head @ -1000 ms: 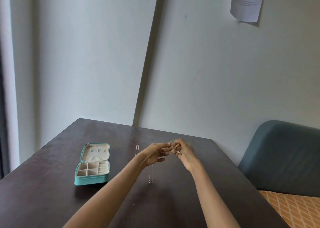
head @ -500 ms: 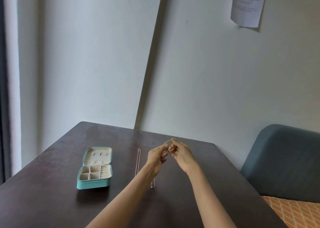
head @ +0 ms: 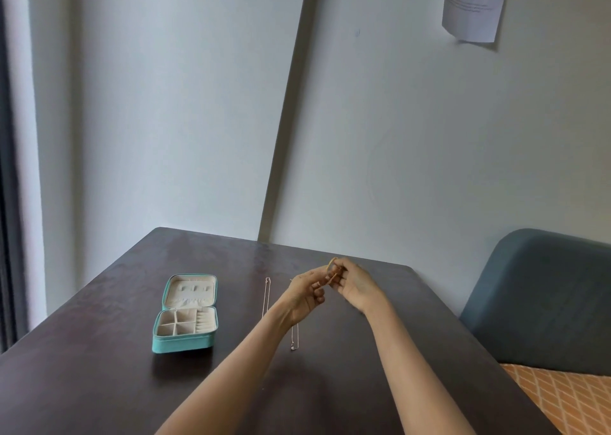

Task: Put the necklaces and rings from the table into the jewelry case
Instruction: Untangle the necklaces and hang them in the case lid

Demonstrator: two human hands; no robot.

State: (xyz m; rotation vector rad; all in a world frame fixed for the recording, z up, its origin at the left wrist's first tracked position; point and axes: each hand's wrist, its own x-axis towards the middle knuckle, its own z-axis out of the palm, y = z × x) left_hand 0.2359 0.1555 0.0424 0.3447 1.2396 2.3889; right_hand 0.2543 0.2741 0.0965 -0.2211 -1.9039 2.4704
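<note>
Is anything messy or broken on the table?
Nothing looks broken or spilled. The jewelry case lies open and tidy, two thin necklaces lie straight on the table, and both hands hold a small gold piece above it.

The sheet of paper (head: 473, 4) carries print, seemingly text, too blurred to read.

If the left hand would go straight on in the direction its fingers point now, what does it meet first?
Most likely the right hand: the left hand points right and away, and the two already meet around a small gold piece. Depth is unclear.
</note>
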